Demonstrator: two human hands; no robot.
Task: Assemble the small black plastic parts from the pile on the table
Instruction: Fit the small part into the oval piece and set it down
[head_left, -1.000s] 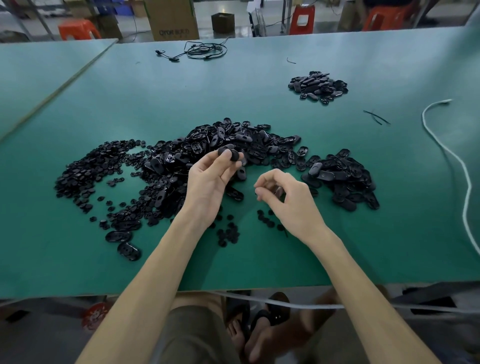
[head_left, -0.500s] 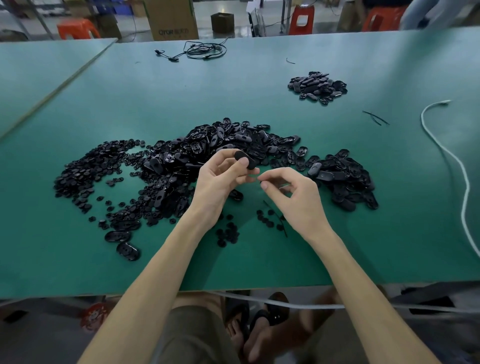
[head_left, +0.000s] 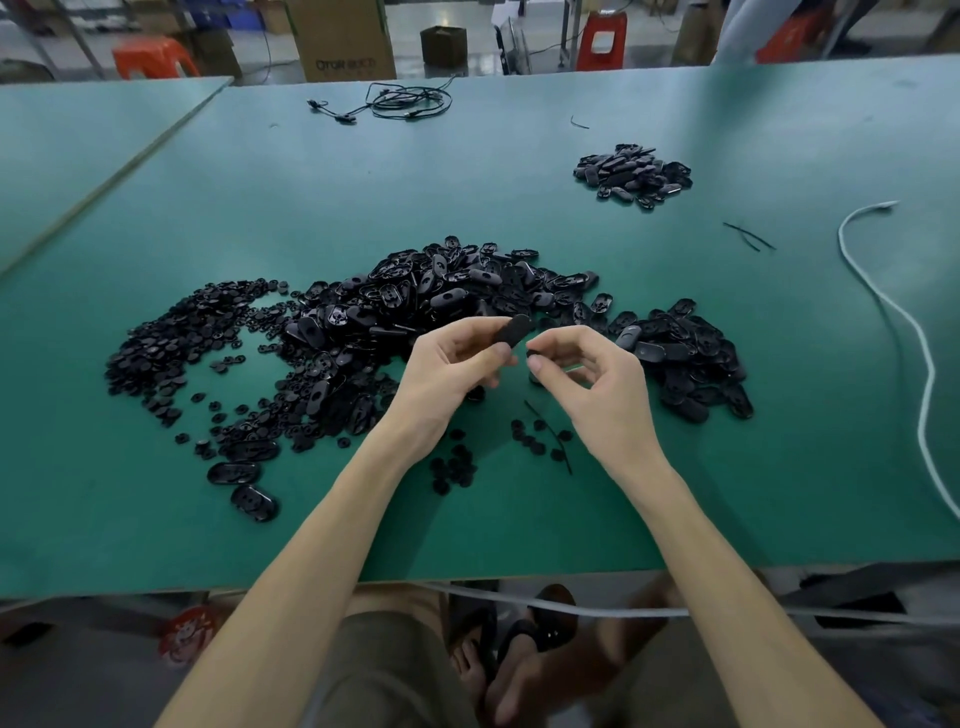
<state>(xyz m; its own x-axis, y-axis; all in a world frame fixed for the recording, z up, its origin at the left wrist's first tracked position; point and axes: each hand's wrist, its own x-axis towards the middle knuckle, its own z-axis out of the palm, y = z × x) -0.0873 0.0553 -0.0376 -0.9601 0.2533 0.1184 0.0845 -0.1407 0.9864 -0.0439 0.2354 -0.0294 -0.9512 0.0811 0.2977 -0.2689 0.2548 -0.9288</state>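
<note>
A wide pile of black oval shells (head_left: 441, 296) spreads across the middle of the green table (head_left: 519, 530), with a heap of small round black pieces (head_left: 176, 332) to its left. My left hand (head_left: 447, 374) pinches one oval black shell (head_left: 511, 330) above the pile. Close beside it, my right hand (head_left: 597, 379) pinches a small round black piece (head_left: 533, 355) between thumb and forefinger, almost touching the shell. A few small round pieces (head_left: 530, 441) lie loose on the table under my hands.
A smaller heap of black parts (head_left: 631, 174) sits at the far right. A white cord (head_left: 893, 312) runs down the right side and a black cable (head_left: 405, 101) lies at the far edge. Thin black strips (head_left: 748, 236) lie near the cord. Boxes and red stools stand beyond the table.
My left hand moved right and toward me with the oval shell. My right hand rose from the table and closed in on the shell with a small piece.
</note>
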